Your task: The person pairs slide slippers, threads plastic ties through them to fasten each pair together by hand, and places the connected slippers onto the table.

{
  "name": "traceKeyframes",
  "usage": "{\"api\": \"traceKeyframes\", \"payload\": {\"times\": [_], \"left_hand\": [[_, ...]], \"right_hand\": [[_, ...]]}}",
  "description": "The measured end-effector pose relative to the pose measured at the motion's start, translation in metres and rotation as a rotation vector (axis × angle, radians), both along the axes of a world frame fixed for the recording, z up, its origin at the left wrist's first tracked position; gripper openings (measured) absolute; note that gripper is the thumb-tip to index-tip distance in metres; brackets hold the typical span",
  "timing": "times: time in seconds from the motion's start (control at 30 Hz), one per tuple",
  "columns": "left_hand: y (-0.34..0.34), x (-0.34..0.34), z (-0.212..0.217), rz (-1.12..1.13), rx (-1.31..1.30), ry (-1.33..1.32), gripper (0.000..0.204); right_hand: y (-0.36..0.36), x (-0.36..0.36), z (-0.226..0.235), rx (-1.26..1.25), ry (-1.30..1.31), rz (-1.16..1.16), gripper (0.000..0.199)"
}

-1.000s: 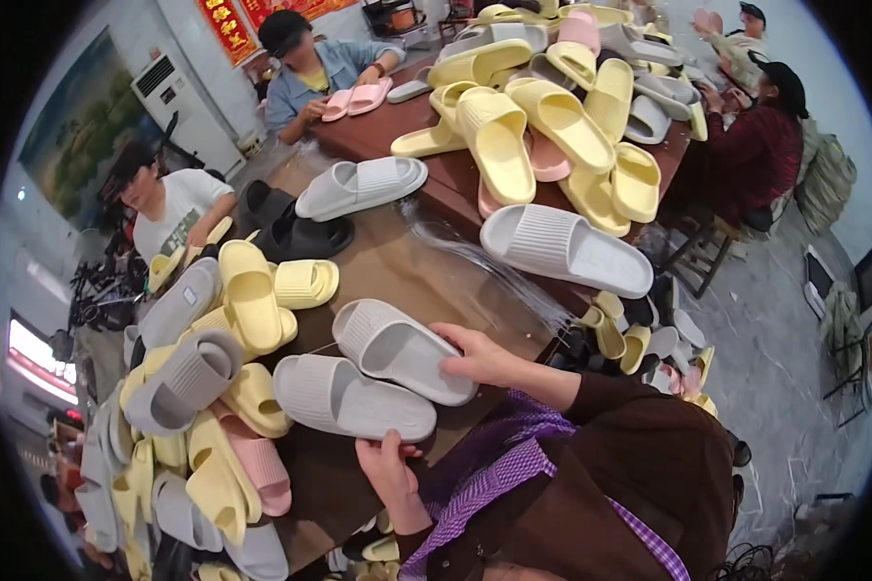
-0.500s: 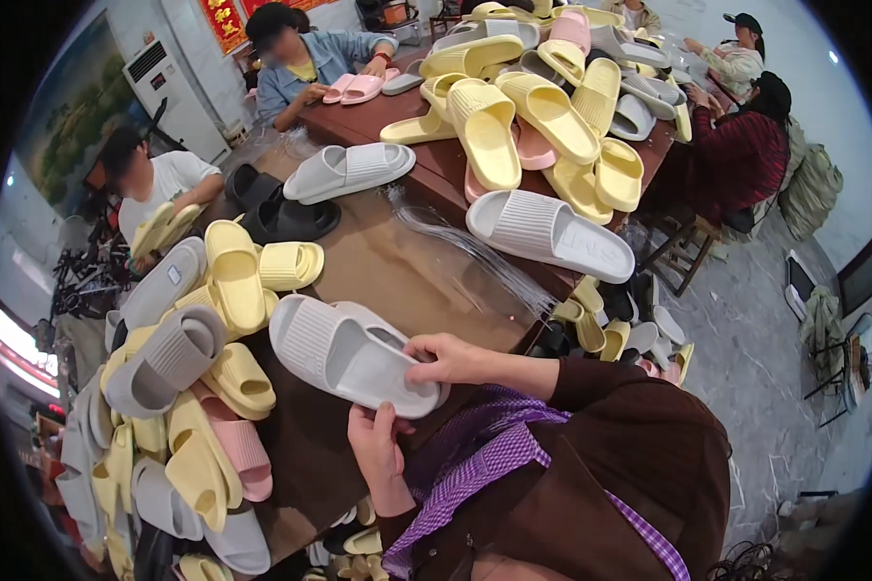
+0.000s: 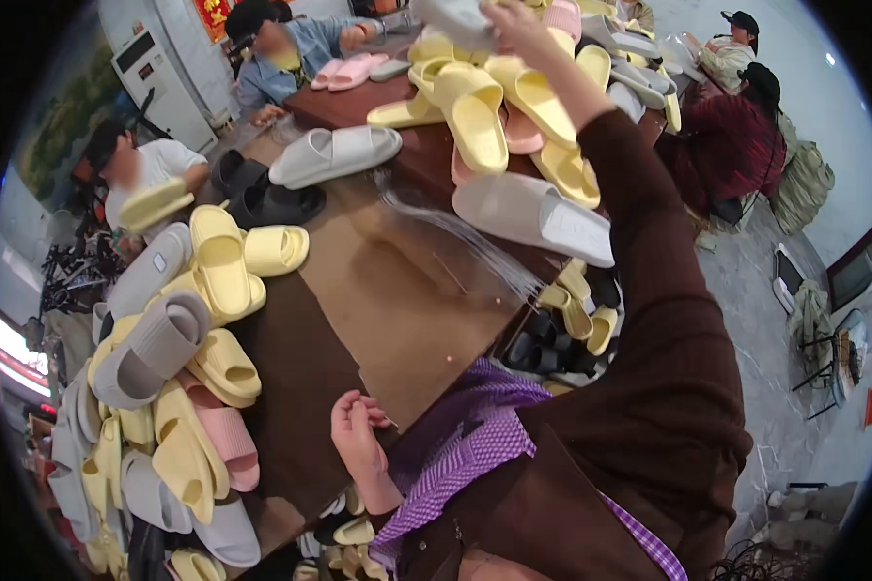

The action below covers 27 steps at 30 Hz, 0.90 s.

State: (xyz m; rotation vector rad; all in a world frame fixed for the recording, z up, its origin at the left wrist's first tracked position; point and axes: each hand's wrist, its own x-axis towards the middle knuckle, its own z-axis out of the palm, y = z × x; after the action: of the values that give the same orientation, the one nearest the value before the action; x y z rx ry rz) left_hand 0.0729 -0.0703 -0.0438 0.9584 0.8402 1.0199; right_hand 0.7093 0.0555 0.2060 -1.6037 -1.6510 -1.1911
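Note:
My right hand reaches far out over the heap at the top edge and grips a grey slipper, blurred and partly cut off by the frame. Beneath it are several yellow slippers. My left hand hovers over the near edge of the brown tabletop with its fingers curled. A thin pale sliver sticks out from its fingertips; what it is I cannot make out. A lone grey slipper lies beyond my hands, at the edge of the red-brown table.
Yellow, grey and pink slippers pile up at the left. Black slippers and a grey one lie farther back. Clear plastic strands trail across the table. Co-workers sit around, one in a denim jacket. More slippers show below.
My right hand has carried the grey slipper from in front of me up to the far heap. My left hand has let go and stays near the table edge.

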Motion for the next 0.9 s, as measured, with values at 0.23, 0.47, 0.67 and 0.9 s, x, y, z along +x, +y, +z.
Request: {"api": "traceKeyframes", "payload": {"times": [0.23,0.47,0.67,0.9], "left_hand": [[-0.003,0.001,-0.002,0.128,-0.027,-0.028,0.017],[-0.005,-0.003,-0.003,0.112,0.005,0.090,0.015],[-0.008,-0.003,-0.004,0.146,0.018,0.081,0.015],[-0.009,-0.004,-0.007,0.152,0.017,0.064,0.015]], "right_hand": [[-0.086,-0.096,-0.043,-0.618,1.002,0.023,0.039],[-0.161,-0.141,-0.086,-0.917,0.814,0.165,0.038],[-0.172,-0.173,-0.127,-0.776,0.739,0.230,0.034],[-0.155,-0.193,-0.135,-0.798,0.489,-0.126,0.036]]}}
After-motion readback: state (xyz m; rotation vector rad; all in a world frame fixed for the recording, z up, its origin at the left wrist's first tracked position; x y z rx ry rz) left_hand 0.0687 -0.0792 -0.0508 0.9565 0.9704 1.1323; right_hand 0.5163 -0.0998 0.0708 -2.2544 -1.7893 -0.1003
